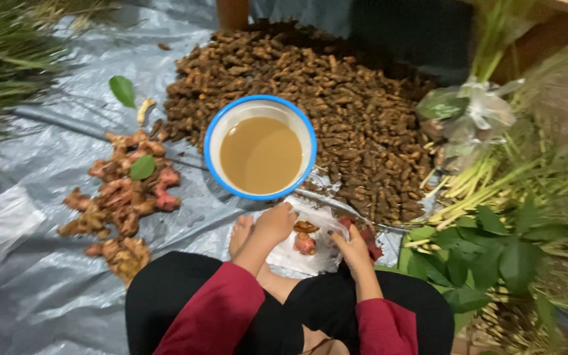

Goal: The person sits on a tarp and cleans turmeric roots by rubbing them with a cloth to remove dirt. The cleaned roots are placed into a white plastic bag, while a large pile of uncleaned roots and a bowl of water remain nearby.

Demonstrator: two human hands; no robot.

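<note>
The left hand [276, 223] rests curled, knuckles up, on a clear plastic bag [310, 253] lying on the grey tarp [54, 171]; what its fingers grip cannot be told. At its 3 o'clock the right hand [353, 248] pinches the bag's edge, fingers narrow. Reddish root pieces [305, 242] lie inside the bag between both hands. At 12 o'clock stands a blue-rimmed basin [260, 146] of muddy water, before a heap of brown roots [336, 98].

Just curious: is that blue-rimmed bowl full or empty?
Partly full: the bowl holds murky brown liquid, with bare white wall showing above it.
</note>
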